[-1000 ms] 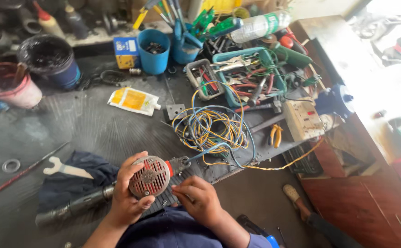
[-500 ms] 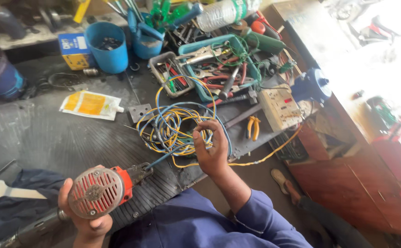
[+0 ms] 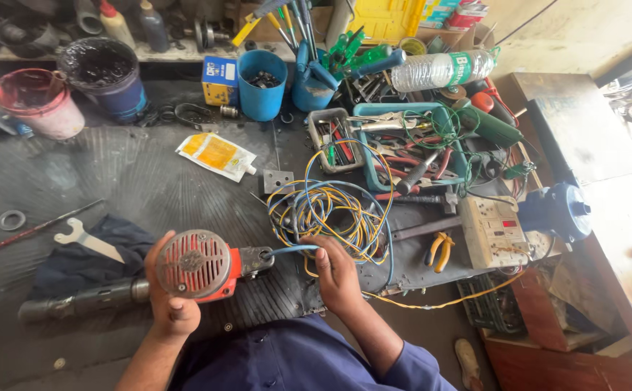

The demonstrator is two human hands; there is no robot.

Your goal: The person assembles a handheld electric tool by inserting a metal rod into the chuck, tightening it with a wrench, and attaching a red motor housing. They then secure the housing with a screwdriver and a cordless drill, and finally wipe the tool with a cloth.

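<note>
Basically:
- counter (image 3: 113, 181) – dark ribbed rubber mat, greasy, packed w/ stuff along the back & right; workshop setting, bright daylight at right, wooden bench edge + floor below.
- heat-gun-type power tool (image 3: 196, 264) – red round grille facing up, long dark barrel lying to the left over a dark cloth (image 3: 70, 264); sits at the near edge of the counter.
- left hand (image 3: 167, 297) – wrapped round the tool body from below, fingers closed on it.
- wire tangle (image 3: 330, 213) – blue/yellow loops piled just right of the tool, its blue cord running into the heap.
- right hand (image 3: 338, 271) – pinching the blue cord close to where it leaves the tool, fingers curled over it.
- tool tray (image 3: 410, 145) – teal, full of pliers etc., behind the wires; white power strip (image 3: 491, 232) to the right, yellow pliers (image 3: 439, 250) near it.
- buckets/cups at back: red bucket (image 3: 37, 101), blue cup (image 3: 262, 83).
- flat spanner (image 3: 88, 240) on the cloth.
- Risks, my guess: pulling the cord could drag the whole tangle & snag pliers or tray; knots may tighten; tool is near the edge, so a slack grip could let it slide off.
</note>
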